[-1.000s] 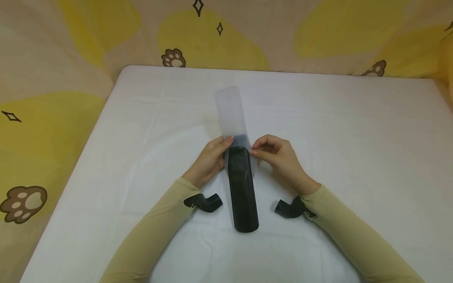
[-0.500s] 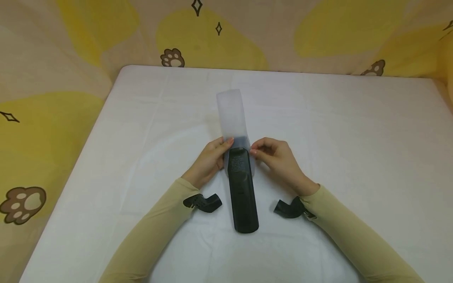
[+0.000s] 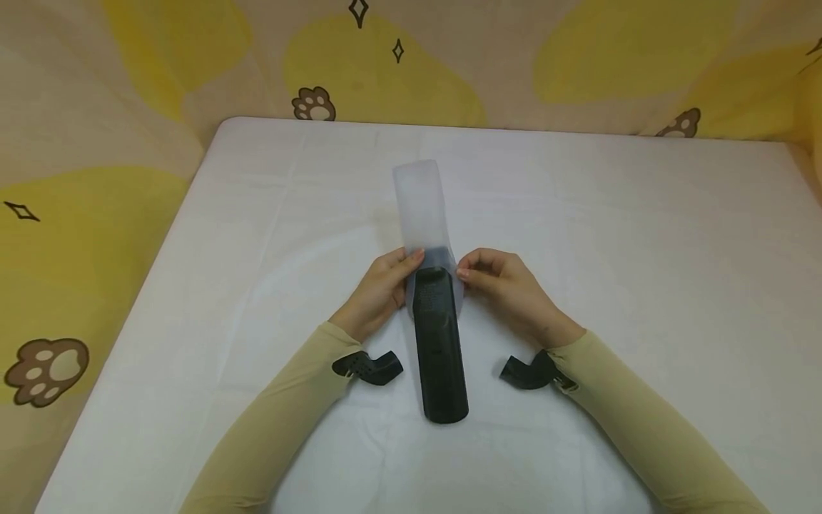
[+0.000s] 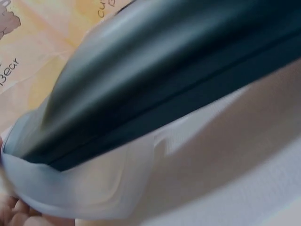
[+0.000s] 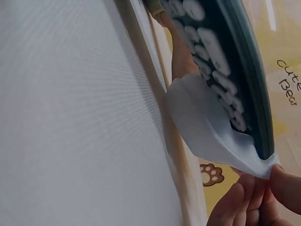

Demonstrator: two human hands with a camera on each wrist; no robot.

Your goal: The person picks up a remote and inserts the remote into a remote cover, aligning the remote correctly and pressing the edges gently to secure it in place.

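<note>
A black remote control (image 3: 442,350) lies lengthwise in the middle of the head view, back side up. Its far end sits inside the mouth of a translucent sleeve (image 3: 420,203), whose remaining length extends away, flat-looking. My left hand (image 3: 379,293) grips the sleeve around the remote's far end, thumb on top and fingers beneath. On the other side, my right hand (image 3: 514,289) pinches the sleeve's edge between thumb and forefinger. The right wrist view shows pale buttons on the underside of the remote (image 5: 256,84), and the sleeve's lip (image 5: 202,117) hanging loose below them.
A white cloth (image 3: 642,285) covers the table. Yellow patterned fabric (image 3: 411,71) hangs behind it and on the left. Black wrist mounts, one on the left sleeve (image 3: 369,368) and one on the right sleeve (image 3: 529,373), flank the remote's near end.
My right hand has shifted slightly to the right, drawing the sleeve's edge outward. The sleeve's far end has dipped a little. My left hand and the remote stay nearly still.
</note>
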